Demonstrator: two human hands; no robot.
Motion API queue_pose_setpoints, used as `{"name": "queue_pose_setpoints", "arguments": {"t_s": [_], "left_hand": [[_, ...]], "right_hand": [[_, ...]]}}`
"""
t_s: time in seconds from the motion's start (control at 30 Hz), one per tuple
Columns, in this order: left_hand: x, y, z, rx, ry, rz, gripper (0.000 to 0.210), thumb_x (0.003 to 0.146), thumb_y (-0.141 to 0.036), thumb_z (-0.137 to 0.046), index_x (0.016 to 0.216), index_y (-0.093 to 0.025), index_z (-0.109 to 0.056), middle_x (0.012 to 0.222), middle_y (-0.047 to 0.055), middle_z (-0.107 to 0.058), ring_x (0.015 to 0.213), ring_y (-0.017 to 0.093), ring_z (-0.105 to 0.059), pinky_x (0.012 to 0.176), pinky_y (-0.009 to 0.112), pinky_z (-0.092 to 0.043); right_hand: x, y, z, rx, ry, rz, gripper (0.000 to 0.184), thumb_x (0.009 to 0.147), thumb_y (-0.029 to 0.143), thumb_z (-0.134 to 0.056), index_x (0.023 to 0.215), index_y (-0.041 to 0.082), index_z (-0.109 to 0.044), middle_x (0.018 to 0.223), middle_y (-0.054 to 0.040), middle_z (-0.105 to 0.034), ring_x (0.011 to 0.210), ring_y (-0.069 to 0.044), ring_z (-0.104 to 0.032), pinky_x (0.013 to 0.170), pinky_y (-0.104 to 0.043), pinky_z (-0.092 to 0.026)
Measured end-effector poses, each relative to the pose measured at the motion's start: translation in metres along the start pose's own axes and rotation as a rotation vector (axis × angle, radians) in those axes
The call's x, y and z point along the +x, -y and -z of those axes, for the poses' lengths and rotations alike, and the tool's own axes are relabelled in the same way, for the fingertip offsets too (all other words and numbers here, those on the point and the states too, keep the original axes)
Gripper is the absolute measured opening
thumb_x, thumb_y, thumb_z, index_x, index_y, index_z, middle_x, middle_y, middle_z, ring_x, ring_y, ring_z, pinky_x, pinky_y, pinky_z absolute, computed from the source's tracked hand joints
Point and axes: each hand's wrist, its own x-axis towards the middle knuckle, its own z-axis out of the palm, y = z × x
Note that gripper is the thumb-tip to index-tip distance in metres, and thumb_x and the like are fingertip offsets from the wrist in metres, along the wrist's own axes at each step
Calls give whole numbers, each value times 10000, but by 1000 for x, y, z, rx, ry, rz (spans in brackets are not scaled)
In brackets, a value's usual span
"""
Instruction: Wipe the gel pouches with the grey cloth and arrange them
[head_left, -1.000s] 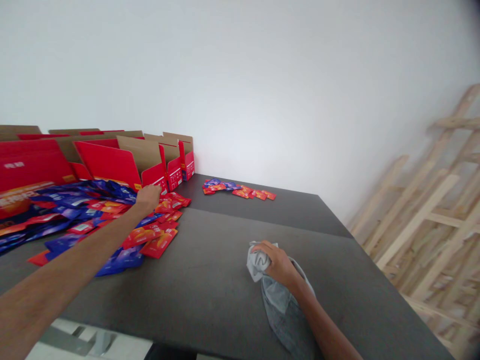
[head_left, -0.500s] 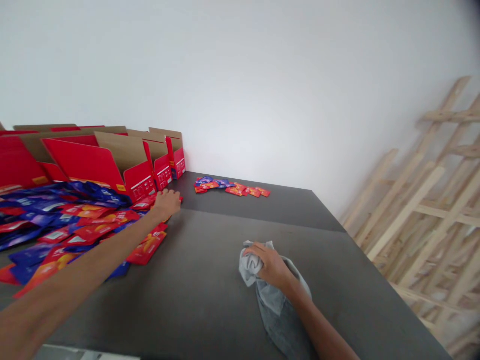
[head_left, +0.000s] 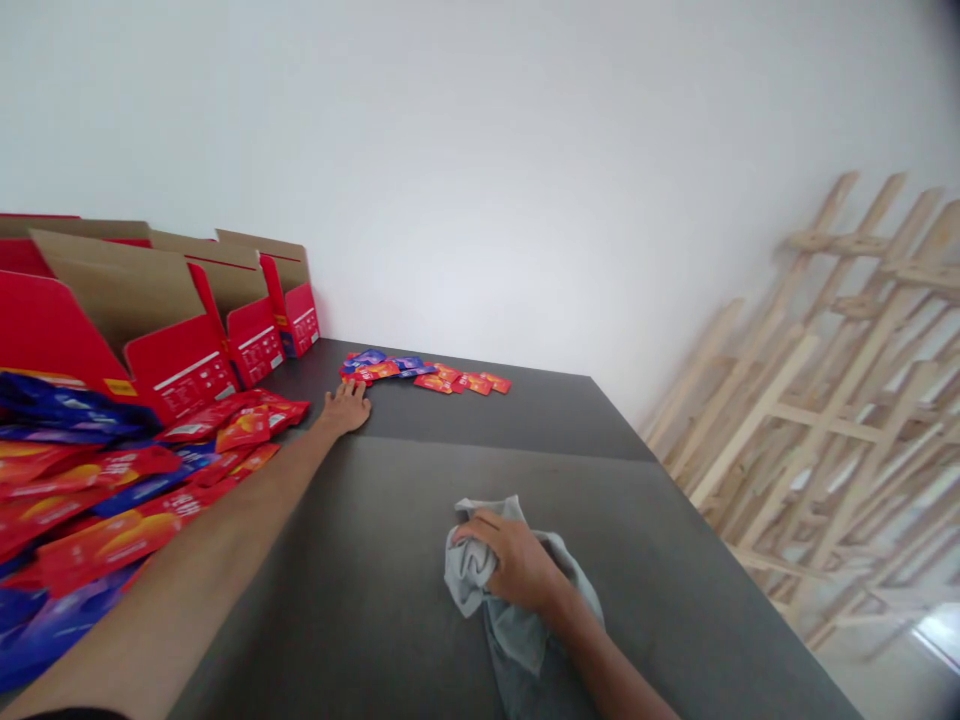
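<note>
My left hand (head_left: 346, 408) reaches far forward over the dark tabletop (head_left: 405, 560), palm down with the fingers spread. It is just short of a small group of red and blue packets (head_left: 371, 366) near the wall, and I cannot tell whether the fingertips touch them. Beside my left forearm lies a heap of red and blue packets (head_left: 112, 490). Bunched in my right hand (head_left: 517, 560) is a grey cloth (head_left: 469, 575), pressed on the table, its loose end trailing back under the wrist.
Open red cardboard boxes (head_left: 180, 370) stand in a row at the left, behind the heap. Several orange-red packets (head_left: 474, 383) lie in a line by the white wall (head_left: 480, 200). Wooden frames (head_left: 802, 420) lean past the table's right edge.
My left hand has moved off the heap's edge towards the far packets, and its fingers have spread. My right hand still grips the cloth. The whole view has shifted.
</note>
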Motion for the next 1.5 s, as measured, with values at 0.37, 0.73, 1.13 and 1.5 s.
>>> {"name": "queue_pose_setpoints", "arguments": {"t_s": [0.37,0.73,1.13,1.5], "left_hand": [[-18,-13,11,14,-89,29,651,926,-521,-423,1339,-29,-525,1407,321,-436,1323,442,-379,1021,553,-362],[-16,-24,28,-89,-114,392,743,836,-438,-558,1383,46,-417,1389,361,-425,1272,446,-408,944,450,-361],[-119,-88,53,-357,37,91,633,840,-398,-521,1338,-7,-512,1390,330,-501,1376,485,-314,1090,564,-211],[-249,-152,-10,-1545,350,-153,528,807,-342,-541,1313,-198,-581,966,50,-675,806,192,-590,715,285,-461]], "right_hand": [[0,1,0,11,2,-13,571,665,0,-524,1156,277,-617,1116,-19,-658,1012,-201,-648,853,-275,-486],[1,-1,0,-56,-11,-32,603,638,-6,-510,1177,242,-620,1145,-22,-654,1046,-201,-639,872,-276,-479],[3,-13,-7,-40,-421,-114,443,709,25,-480,1076,233,-613,1026,-30,-682,949,-202,-661,839,-298,-502],[5,-16,2,-24,-758,-124,250,819,107,-460,1026,208,-557,932,-58,-655,859,-226,-659,752,-327,-517]]}}
